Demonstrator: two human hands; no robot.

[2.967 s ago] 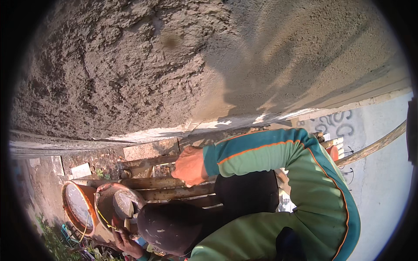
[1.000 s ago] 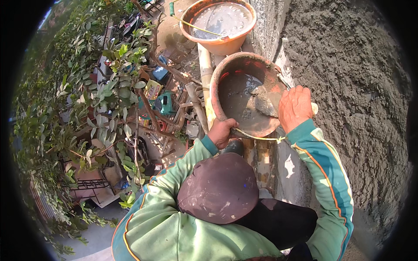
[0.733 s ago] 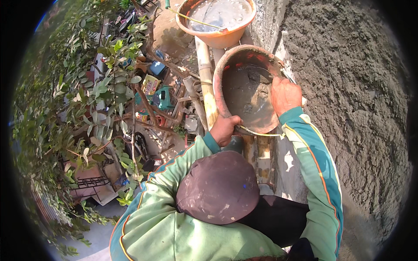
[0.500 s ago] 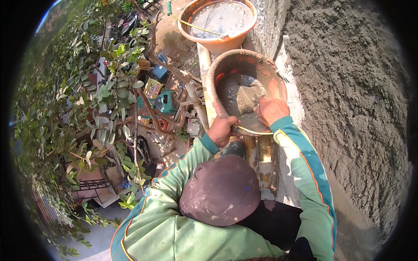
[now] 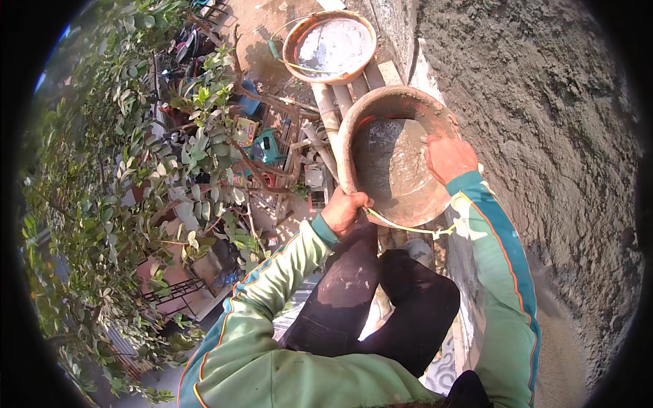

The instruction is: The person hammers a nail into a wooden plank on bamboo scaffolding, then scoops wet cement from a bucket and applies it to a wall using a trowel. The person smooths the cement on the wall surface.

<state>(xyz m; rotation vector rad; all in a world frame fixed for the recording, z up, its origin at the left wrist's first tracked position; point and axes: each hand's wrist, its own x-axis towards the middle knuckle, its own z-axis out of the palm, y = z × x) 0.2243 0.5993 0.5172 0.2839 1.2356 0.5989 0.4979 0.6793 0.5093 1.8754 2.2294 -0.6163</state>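
A mortar-smeared orange bucket (image 5: 349,139) stands in front of me, tilted toward me, with wet grey mortar (image 5: 391,163) inside. My left hand (image 5: 345,209) is closed on its near-left rim, by one end of the yellowish handle (image 5: 408,228), which hangs along the near side. Inside the right part of the bucket, my right hand (image 5: 451,160) is closed, its fingertips at the mortar. The mortar-coated tool it grips is mostly hidden by the hand and the mortar.
Farther off, a second orange bucket (image 5: 288,51) holds watery grey mix. Bamboo poles (image 5: 328,112) run beneath the buckets. Rough plastered wall (image 5: 537,136) rises close on my right. Leafy branches (image 5: 204,156) spread at left, above household clutter and a teal plastic stool (image 5: 270,146).
My head has lifted off the bucket, so my legs show. The flat mortar-coated tool at my right hand has sunk from sight. My left hand stays on the rim.
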